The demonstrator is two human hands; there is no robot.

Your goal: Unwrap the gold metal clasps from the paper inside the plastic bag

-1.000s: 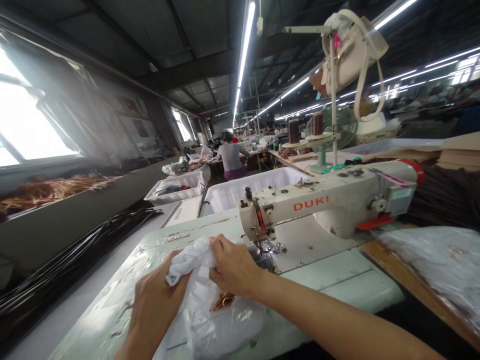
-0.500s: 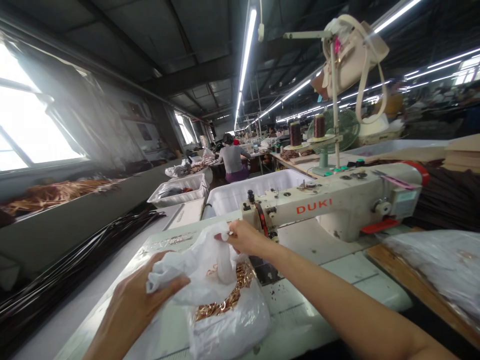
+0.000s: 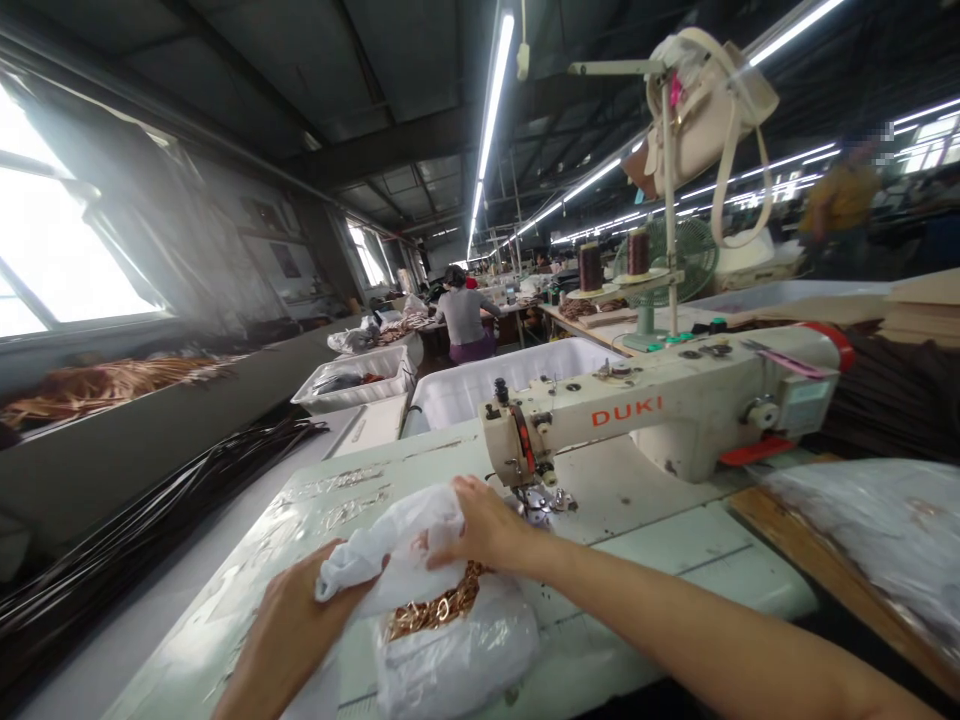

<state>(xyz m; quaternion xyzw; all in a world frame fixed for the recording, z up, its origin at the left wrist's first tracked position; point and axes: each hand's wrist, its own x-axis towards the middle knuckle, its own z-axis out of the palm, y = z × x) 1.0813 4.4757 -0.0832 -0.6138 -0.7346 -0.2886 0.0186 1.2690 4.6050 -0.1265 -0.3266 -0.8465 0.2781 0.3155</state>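
Note:
A white plastic bag (image 3: 457,655) lies on the pale green sewing table (image 3: 300,500), its mouth raised and partly folded over. Gold-coloured metal pieces (image 3: 435,612), small and shiny, show through the opening; their exact kind is hard to make out. On the left edge of the mouth, my left hand (image 3: 300,600) is closed with the plastic between thumb and fingers. My right hand (image 3: 487,530) is closed on the bag's upper right edge, just in front of the sewing machine's needle area (image 3: 541,500).
The sewing machine (image 3: 637,400) stands behind my right arm. Another clear plastic bag (image 3: 885,530) rests on a wooden board at the right. Dark strips (image 3: 150,530) lie at the left, white bins (image 3: 517,370) behind. A person (image 3: 465,315) sits farther back.
My right hand has come down and towards me, lowering the bag's raised edge over part of the gold pieces. My left hand has shifted slightly right. A person in yellow at the far right has moved right.

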